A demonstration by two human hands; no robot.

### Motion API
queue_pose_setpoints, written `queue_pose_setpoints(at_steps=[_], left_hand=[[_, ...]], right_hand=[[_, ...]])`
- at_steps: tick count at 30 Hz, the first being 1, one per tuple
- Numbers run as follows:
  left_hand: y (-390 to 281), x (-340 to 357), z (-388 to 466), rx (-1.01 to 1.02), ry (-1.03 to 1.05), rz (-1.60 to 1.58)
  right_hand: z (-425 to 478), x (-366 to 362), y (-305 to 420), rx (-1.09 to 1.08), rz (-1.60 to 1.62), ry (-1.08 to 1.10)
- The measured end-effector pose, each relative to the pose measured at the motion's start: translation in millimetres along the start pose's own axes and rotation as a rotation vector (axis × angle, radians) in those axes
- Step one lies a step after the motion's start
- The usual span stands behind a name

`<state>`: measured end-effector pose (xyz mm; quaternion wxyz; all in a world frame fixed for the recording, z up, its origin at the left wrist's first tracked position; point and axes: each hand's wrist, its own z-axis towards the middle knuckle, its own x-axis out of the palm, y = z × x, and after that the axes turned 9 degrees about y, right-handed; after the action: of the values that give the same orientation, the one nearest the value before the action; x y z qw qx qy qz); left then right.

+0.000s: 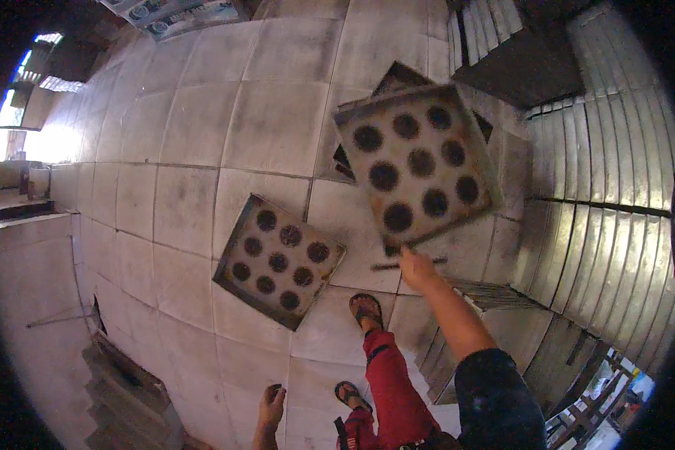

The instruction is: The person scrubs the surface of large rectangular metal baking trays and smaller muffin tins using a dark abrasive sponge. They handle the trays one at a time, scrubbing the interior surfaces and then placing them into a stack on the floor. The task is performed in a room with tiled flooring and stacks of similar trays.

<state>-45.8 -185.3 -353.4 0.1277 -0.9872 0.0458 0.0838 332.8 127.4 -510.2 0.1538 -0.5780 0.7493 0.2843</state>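
My right hand [419, 270] grips the near edge of a square metal tray [419, 163], which bears rows of dark round spots. Partly hidden beneath that tray is another dark tray [396, 77], turned at a different angle. Close by my right hand, a thin dark bar [385, 266] shows against the tiles. To the left, a second spotted metal tray [278, 262] lies on the tiled floor, touched by neither hand. My left hand [273, 399] hangs low in the view, away from the trays, its fingers curled; whether it holds anything small cannot be told.
Stacks of metal trays [602, 146] line the right side, with another stack [489, 295] beside my right forearm. Printed sacks or sheets [185, 17] lie at the top left. Stepped dark stacks [124, 394] stand at the lower left. My sandalled feet [365, 309] are on the tiles.
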Motion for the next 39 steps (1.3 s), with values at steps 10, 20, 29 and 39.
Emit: queue_pose_setpoints(at_steps=[10, 20, 29, 39], left_hand=[[-150, 87, -12, -0.099, 0.322, -0.270], [-185, 81, -92, 0.186, 0.484, -0.912], [-1, 3, -96, 0.191, 0.272, -0.911], [58, -136, -336, 1.043, -0.355, -0.801]], right_hand=[[-237, -54, 42, -0.762, -0.475, 0.234], [-420, -85, 124, -0.898, -0.586, 0.250], [-497, 4, 166, -1.028, -0.605, 0.349], [-562, -33, 259, -0.759, 0.788, -0.566]])
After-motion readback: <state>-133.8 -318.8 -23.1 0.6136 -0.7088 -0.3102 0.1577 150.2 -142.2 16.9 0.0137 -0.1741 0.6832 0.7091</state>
